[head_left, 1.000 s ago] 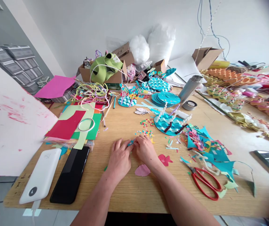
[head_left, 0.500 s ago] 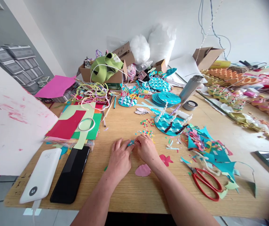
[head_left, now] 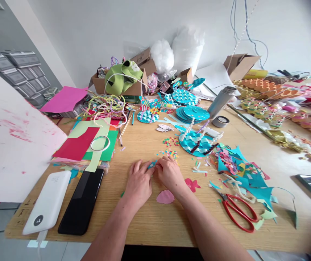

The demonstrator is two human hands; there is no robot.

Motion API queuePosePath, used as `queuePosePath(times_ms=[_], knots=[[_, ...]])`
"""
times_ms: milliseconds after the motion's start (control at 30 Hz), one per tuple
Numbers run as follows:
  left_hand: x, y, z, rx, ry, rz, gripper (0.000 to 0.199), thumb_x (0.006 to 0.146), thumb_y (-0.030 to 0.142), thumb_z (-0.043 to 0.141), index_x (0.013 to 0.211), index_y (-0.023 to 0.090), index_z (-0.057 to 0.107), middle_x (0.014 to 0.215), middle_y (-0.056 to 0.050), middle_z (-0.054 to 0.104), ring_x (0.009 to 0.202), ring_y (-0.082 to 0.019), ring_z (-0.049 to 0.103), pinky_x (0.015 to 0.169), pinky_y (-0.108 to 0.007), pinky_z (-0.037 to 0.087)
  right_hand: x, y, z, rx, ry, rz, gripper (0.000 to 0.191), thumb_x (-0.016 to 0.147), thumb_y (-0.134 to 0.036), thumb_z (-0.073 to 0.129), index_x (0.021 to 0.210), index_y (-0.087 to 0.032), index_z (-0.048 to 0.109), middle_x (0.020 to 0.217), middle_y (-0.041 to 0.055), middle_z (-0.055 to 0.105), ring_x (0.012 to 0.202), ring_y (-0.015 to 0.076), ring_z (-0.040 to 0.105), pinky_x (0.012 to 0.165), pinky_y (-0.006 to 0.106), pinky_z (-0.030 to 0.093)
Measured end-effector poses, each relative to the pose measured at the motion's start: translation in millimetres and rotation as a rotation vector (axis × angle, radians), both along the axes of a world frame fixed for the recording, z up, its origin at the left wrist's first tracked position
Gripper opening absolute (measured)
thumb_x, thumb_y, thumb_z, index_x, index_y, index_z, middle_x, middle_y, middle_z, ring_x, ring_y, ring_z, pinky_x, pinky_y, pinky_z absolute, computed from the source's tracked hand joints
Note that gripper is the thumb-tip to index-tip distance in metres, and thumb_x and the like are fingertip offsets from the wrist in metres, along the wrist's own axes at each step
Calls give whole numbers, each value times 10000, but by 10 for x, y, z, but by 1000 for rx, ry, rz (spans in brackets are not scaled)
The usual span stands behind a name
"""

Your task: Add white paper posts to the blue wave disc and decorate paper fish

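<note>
A small blue paper piece lies on the table between my two hands. My left hand rests over its left end, the fingers bent and slightly spread, fingertips touching it. My right hand is closed at its right end, its fingertips pinched together; what they grip is hidden. Below the hands lie a pink paper oval and a red paper fish, the fish beside my right wrist. Small coloured paper bits are scattered just beyond the hands.
Red-handled scissors and paper scraps lie at the right. A decorated blue disc stands beyond them, near a steel flask. At the left are a black phone, a white power bank and coloured sheets.
</note>
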State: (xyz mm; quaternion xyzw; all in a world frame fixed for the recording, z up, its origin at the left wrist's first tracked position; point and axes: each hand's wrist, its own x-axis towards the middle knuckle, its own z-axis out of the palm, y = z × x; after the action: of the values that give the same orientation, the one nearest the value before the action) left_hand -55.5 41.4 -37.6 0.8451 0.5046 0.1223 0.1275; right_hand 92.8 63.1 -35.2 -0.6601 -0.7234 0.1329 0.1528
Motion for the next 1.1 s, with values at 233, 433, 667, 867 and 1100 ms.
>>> queuePosePath(times_ms=[233, 433, 667, 867, 1100], knots=[[1, 7, -16, 16, 0, -2, 523, 796, 50, 469, 1276, 242, 553, 1390, -12, 503, 1307, -274, 305, 1125, -468, 256, -13, -5, 11, -2, -27, -3, 213, 854, -125, 478, 750, -160, 661, 824, 72, 633, 862, 194, 528, 790, 269, 337], [5, 4, -19, 22, -6, -3, 512, 797, 47, 468, 1263, 239, 558, 1387, -13, 505, 1307, -272, 304, 1124, -467, 256, -15, 1, -4, 6, -32, 3, 219, 862, -131, 474, 761, -171, 664, 831, 72, 635, 856, 193, 531, 792, 277, 334], [-4, -1, -27, 19, -11, -3, 511, 800, 55, 475, 1267, 245, 554, 1388, -15, 505, 1308, -270, 301, 1125, -468, 253, -17, -3, -16, 21, -27, 13, 214, 852, -120, 479, 775, -162, 674, 830, 77, 634, 878, 206, 529, 806, 278, 341], [-2, 6, -28, 20, 3, -1, 513, 799, 59, 474, 1273, 238, 552, 1388, -17, 505, 1308, -277, 300, 1126, -475, 249, -20, -7, -11, 29, -48, 14, 213, 851, -116, 483, 766, -163, 673, 822, 75, 634, 879, 210, 529, 807, 278, 344], [-8, -2, -12, 14, 5, -6, 519, 797, 57, 472, 1279, 235, 545, 1387, -16, 505, 1309, -279, 301, 1121, -468, 262, -22, -6, -15, 31, -48, 14, 217, 858, -127, 480, 758, -169, 668, 816, 71, 637, 870, 207, 529, 810, 278, 348]])
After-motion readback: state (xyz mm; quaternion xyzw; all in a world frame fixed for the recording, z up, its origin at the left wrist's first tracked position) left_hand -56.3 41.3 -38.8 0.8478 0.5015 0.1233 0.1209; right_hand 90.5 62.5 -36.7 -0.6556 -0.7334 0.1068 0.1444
